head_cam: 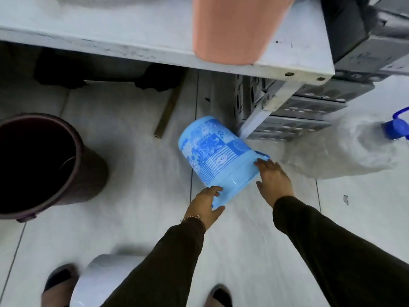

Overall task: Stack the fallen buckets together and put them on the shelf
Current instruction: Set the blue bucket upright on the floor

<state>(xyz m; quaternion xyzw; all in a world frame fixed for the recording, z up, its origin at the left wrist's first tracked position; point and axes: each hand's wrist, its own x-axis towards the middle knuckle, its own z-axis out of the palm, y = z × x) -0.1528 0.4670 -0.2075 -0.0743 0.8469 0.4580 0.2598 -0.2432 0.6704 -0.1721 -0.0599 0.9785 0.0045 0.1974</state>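
Note:
A light blue patterned bucket (215, 158) lies on its side on the floor, its mouth turned toward me. My left hand (207, 202) grips the near-left part of its rim. My right hand (274, 177) rests flat against the right side of the rim, fingers spread. A pale grey bucket (110, 278) lies on the floor at the bottom left, between my feet and partly behind my left arm. Above, a white shelf (155, 38) runs across the top, with an orange bucket (236, 27) standing on it.
A dark maroon bin (44, 165) stands upright at left. Grey perforated crates (298, 116) sit stacked under the shelf's right end, beside its leg. A white sack (345, 149) and a blue-capped bottle (396, 127) lie at right. A brass-coloured bar (167, 114) lies on the tiles.

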